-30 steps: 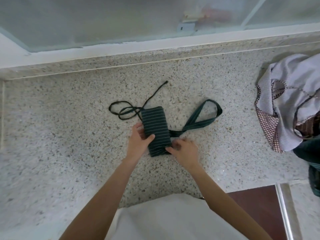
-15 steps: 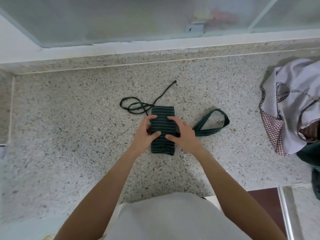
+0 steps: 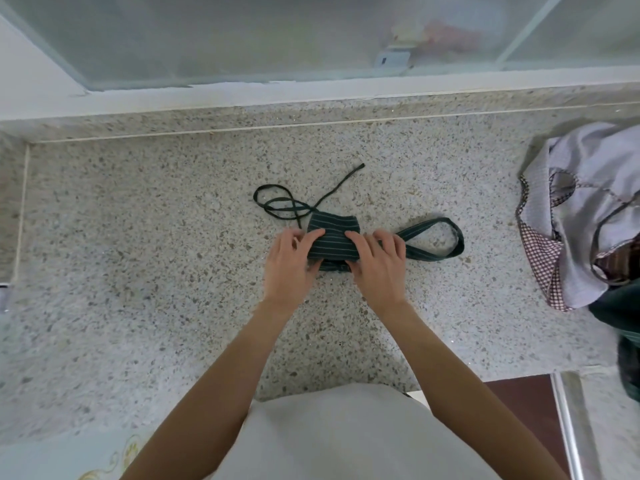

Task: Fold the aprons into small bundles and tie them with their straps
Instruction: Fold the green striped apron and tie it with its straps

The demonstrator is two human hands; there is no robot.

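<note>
A dark green striped apron [image 3: 333, 237] lies folded into a small bundle in the middle of the speckled counter [image 3: 138, 237]. My left hand [image 3: 290, 268] grips its left side, thumb under the near fold and fingers on top. My right hand [image 3: 375, 268] grips the right side the same way. The near part is lifted and doubled over toward the far end. Thin dark ties [image 3: 282, 206] curl off the bundle's far left corner. A wider striped strap loop [image 3: 436, 237] lies to the right.
A heap of other aprons [image 3: 588, 223], lilac and checked with dark fabric below, sits at the counter's right edge. A raised ledge and frosted window run along the back. A dark red panel [image 3: 516, 407] and a metal rail lie at the near right.
Both hands moved from the bundle's near end up onto its middle and rolled the near part over, so the bundle is shorter now. The view shifted slightly.
</note>
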